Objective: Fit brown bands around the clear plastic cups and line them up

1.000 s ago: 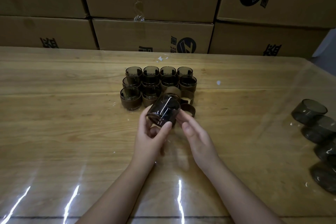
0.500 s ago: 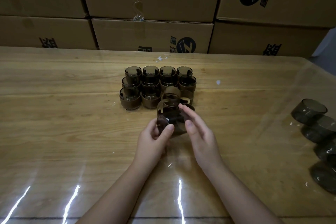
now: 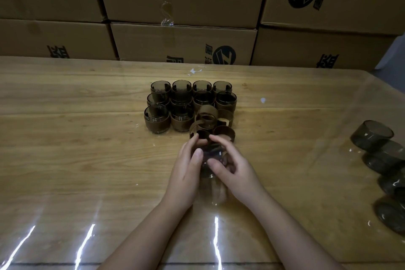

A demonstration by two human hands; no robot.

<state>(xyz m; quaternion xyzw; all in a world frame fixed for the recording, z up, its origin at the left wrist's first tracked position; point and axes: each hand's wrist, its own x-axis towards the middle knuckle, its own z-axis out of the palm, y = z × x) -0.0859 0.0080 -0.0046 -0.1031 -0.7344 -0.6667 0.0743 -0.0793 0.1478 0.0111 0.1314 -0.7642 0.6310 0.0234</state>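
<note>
- The left hand [image 3: 186, 171] and right hand [image 3: 235, 171] had drawn together and dropped low over the surface [image 3: 87, 160]. A second before, they had held the work up and tilted.
- Both hands now gripped the clear cup [image 3: 211, 153] between them, fingers curled round its sides. Earlier only the right fingertips had touched it, so the right hand had moved from steadying to gripping.
- The cup sat between the palms, mostly covered. I could not tell whether it rested on the surface.
- One brown band [image 3: 197, 130] stood at the left fingertips, on the far side of the cup. Whether it had started onto the cup was hidden, but I judged the fitting step to be under way.
- More loose bands [image 3: 225, 135] lay just beyond the right fingers, so there was stock for further cups.
- Beyond those, the banded cups [image 3: 156, 119] stood in tight rows. The near row looked short on its right, probably the place for this cup.
- Well off to the right of the right hand, bare cups [image 3: 372, 136] waited, so much of the task was left.
- Farthest off stood cardboard boxes [image 3: 182, 44].
</note>
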